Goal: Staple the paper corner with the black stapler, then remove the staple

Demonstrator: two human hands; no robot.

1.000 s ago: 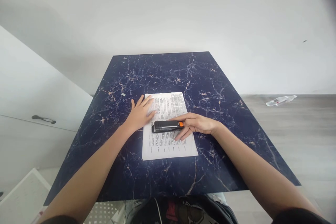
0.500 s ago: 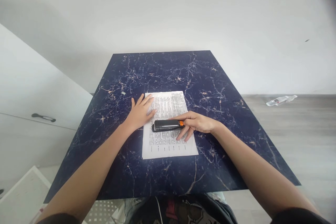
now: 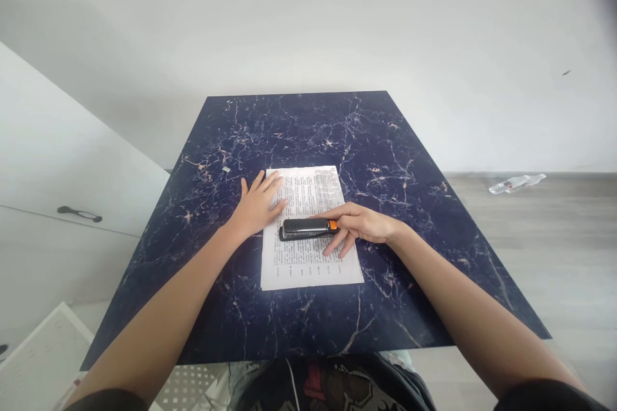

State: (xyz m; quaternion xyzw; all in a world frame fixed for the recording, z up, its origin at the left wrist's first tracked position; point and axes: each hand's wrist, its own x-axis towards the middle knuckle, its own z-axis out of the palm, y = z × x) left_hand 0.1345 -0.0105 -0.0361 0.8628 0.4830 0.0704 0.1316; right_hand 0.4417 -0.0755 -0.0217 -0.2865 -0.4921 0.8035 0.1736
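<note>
Hardly anything has moved since the first frame a second earlier: two lower fingers of the right hand (image 3: 364,223) have spread a little apart, and the bench (image 3: 299,125) sits slightly higher in view. That right hand is grasping the stapler (image 3: 304,227) by its orange end, thumb on the near side and index finger reaching along the far side, while the spread lower fingers come down over the printed paper (image 3: 308,277). Black apart from the orange, the stapler lies crosswise over the middle of the page, its free end pointing left; whether its base touches the page all along, I cannot tell. On the other side, the left hand (image 3: 255,210) is open and flat, grasping nothing, its fingertips and thumb over the paper's left edge and the rest of it over the bench. Dark blue with pale veins, the bench bears a small pale scrap (image 3: 226,169) farther off to the left. Beyond stands a white wall (image 3: 308,19); at left, a white cabinet (image 3: 58,160) with a black handle (image 3: 80,214); at right, a clear plastic item (image 3: 517,184) on the grey floor (image 3: 530,250), near the wall
</note>
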